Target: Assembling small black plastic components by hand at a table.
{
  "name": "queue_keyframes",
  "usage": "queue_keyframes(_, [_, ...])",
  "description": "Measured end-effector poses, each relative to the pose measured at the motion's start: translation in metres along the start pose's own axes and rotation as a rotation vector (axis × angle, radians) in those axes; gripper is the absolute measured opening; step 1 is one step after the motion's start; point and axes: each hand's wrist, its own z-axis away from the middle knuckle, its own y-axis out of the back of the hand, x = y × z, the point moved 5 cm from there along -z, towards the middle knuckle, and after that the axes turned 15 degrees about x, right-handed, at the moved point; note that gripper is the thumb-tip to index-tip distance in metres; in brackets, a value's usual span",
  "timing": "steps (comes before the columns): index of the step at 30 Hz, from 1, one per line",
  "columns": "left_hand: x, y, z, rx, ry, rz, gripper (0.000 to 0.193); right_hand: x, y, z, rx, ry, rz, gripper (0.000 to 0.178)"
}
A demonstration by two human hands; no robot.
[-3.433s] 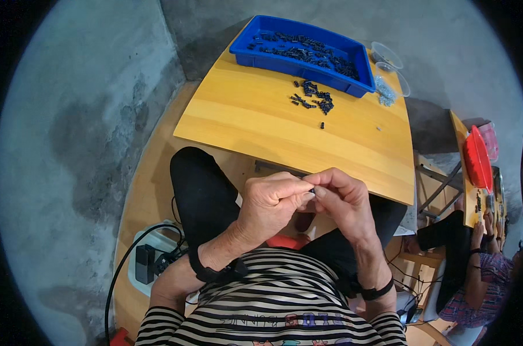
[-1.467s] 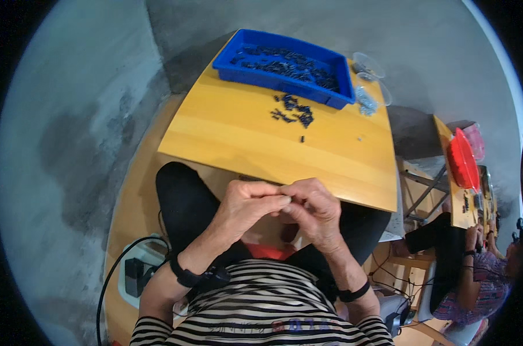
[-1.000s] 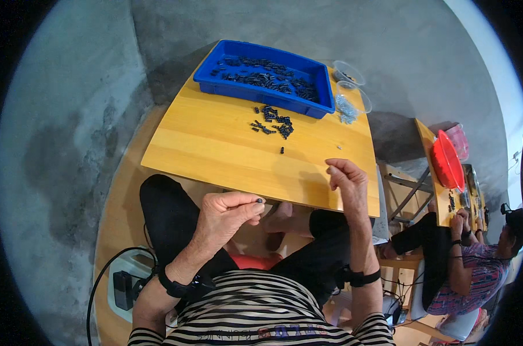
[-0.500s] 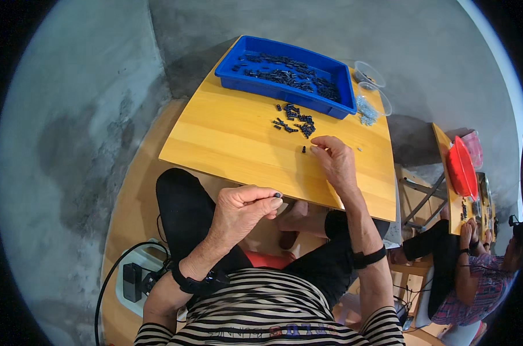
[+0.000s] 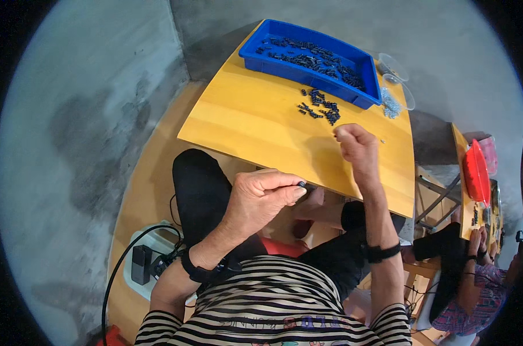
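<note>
My left hand is just off the table's near edge, thumb and forefinger pinched on a small black cylindrical part. Over the right side of the yellow tabletop, my right hand is closed in a pinch, with a small black part barely showing at the fingertips. Beyond it lies a loose heap of black parts. A blue tray holding many more such parts stands behind the heap.
Clear plastic tubs stand right of the tray, one with small silvery pieces. At right, a person's hands work at another table beside a red basin. A black cable and dark box lie low at left.
The small black part that stood alone on the table is no longer there; my right hand has closed its pinch. My left hand keeps its part. The whole view has shifted.
</note>
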Motion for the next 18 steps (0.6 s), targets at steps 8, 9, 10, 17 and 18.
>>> queue_keyframes(8, [0.028, -0.004, 0.009, 0.015, -0.311, -0.214, 0.012, -0.054, -0.017, 0.105, -0.358, -0.418, -0.656, 0.019])
queue_keyframes(9, [0.03, -0.003, 0.011, 0.018, -0.324, -0.245, 0.013, -0.052, -0.02, 0.109, -0.36, -0.46, -0.696, 0.019])
queue_keyframes(10, [0.03, -0.003, 0.011, 0.021, -0.327, -0.247, 0.013, -0.052, -0.021, 0.111, -0.363, -0.459, -0.698, 0.019])
queue_keyframes(17, [0.034, 0.001, 0.014, 0.034, -0.332, -0.263, 0.013, -0.046, -0.029, 0.116, -0.342, -0.459, -0.724, 0.018])
queue_keyframes(18, [0.035, 0.001, 0.014, 0.037, -0.337, -0.259, 0.013, -0.046, -0.029, 0.116, -0.335, -0.454, -0.722, 0.018])
